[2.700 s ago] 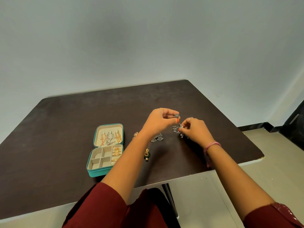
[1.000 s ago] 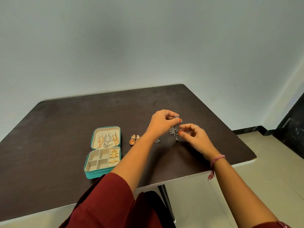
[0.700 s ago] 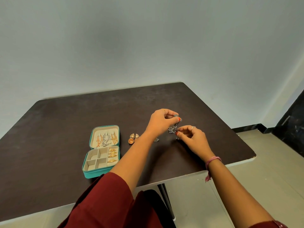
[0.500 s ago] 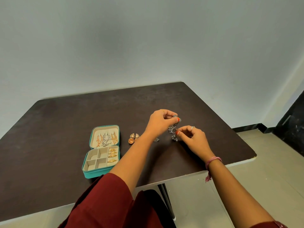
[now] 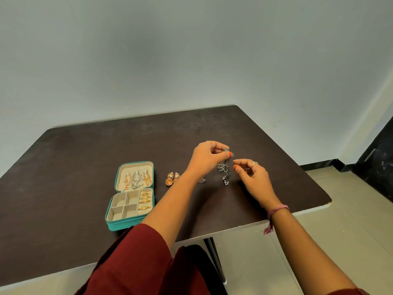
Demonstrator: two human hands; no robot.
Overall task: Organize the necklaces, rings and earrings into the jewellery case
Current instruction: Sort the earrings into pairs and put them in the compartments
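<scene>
Dangling a silver earring (image 5: 225, 169) above the counter (image 5: 85, 158), right of the jewellery case (image 5: 131, 196), the left hand (image 5: 207, 159) pinches its top so the right hand (image 5: 252, 174), fingers loosely parted and empty, can untangle it.

Dark brown counter (image 5: 85, 158), faintly mottled, pale along its near edge. Teal jewellery case (image 5: 129, 195) lined in cream; rose-gold and silver necklaces (image 5: 136, 179) against the lid, gold rings (image 5: 145, 200) in the right-hand slots. Gold earrings (image 5: 171, 178) with an orange-toned round drop, lying beside the case. Dark oxidised-silver earrings (image 5: 225, 169) with small pale beads, hanging from the left hand (image 5: 207, 159). Orange-red nail polish on both thumbs; thin gold band on the left hand, silver band on the right hand (image 5: 253, 175). Pink thread bracelet (image 5: 276, 210) with a tassel. Maroon sleeves (image 5: 136, 258). Pale grey-blue wall (image 5: 191, 50), beige floor tiles (image 5: 350, 209), black skirting (image 5: 319, 166).
</scene>
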